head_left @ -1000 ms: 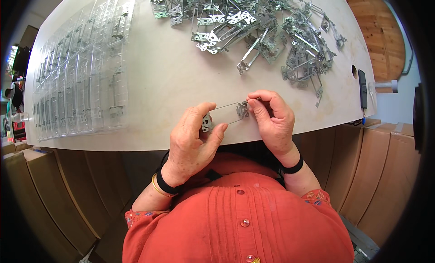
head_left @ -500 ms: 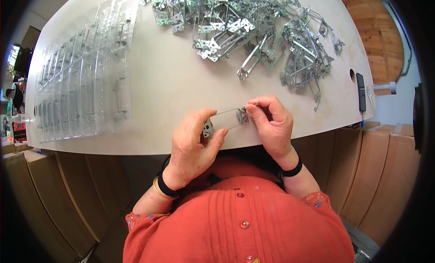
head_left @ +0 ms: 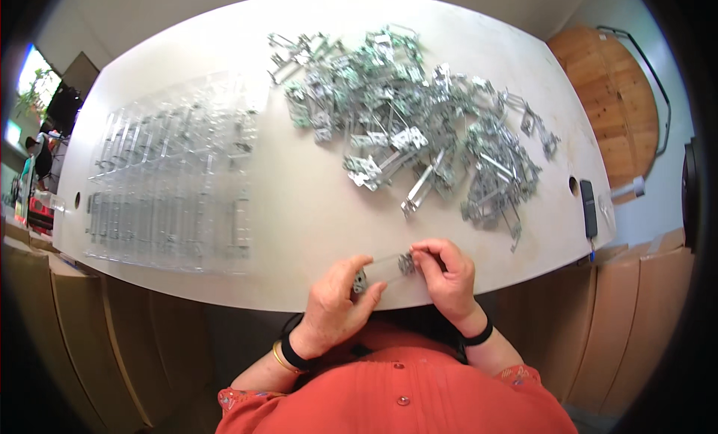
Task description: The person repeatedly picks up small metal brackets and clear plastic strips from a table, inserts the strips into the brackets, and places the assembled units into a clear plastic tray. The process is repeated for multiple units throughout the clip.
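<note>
Between my two hands is a metal bracket frame (head_left: 406,265), made of flat plates with cut-outs joined by thin parallel rods. My left hand (head_left: 333,302) is curled around its left end plate, thumb below and fingers above. The fingertips of my right hand (head_left: 450,279) pinch at the right end plate and partly cover it. The frame is held above the near edge of the white table (head_left: 314,202). Beyond my hands lies a tangled pile of similar metal frames (head_left: 389,127), one of them (head_left: 425,181) sticking out toward me.
Clear plastic trays (head_left: 233,268) with rows of metal parts lie on the table's left side. A black handheld device (head_left: 589,210) rests near the right edge, beside a round hole. Cardboard boxes (head_left: 617,329) stand below the table. A round wooden board (head_left: 609,105) leans at the far right.
The view has tilted up, so the table, pile and hands appear lower and more of the far table shows. Both hands keep hold of the same frame with nearly the same grip.
</note>
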### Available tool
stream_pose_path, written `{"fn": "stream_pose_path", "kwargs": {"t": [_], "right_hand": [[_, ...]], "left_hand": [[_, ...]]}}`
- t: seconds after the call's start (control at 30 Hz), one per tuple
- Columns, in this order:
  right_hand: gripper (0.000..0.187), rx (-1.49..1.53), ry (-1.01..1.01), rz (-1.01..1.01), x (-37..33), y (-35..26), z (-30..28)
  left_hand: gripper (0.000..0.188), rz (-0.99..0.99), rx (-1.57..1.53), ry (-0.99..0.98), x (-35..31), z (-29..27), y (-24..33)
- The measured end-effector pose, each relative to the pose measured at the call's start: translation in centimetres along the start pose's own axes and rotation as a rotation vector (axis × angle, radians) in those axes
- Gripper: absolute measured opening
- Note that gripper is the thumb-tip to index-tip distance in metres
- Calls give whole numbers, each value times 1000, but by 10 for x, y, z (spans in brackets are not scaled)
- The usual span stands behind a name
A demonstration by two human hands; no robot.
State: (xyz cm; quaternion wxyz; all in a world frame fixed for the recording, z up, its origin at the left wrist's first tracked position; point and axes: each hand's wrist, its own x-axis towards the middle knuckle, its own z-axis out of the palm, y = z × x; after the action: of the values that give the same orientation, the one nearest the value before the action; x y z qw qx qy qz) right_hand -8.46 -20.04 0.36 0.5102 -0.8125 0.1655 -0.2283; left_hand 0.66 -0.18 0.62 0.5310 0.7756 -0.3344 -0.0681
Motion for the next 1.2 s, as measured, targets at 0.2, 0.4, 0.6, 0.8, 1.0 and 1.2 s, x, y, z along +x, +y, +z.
{"fn": "stream_pose_path", "kwargs": {"t": [0.2,0.4,0.6,0.8,1.0,1.2], "right_hand": [[7,-19,-20,11,-4,5,-2],[7,-20,-35,-8,-3,7,-3],[5,9,-20,-34,-4,8,-2],[8,55,1,44,-4,7,-1],[8,19,0,-1,-3,6,-2],[7,30,9,17,-3,7,-1]], "left_hand": [[42,30,8,4,-3,0,0],[42,70,33,5,-1,1,-3],[42,92,31,35,-1,2,-4],[43,96,47,36,-2,4,-7],[40,38,37,3,-3,2,-2],[42,68,41,28,-4,3,-6]]}}
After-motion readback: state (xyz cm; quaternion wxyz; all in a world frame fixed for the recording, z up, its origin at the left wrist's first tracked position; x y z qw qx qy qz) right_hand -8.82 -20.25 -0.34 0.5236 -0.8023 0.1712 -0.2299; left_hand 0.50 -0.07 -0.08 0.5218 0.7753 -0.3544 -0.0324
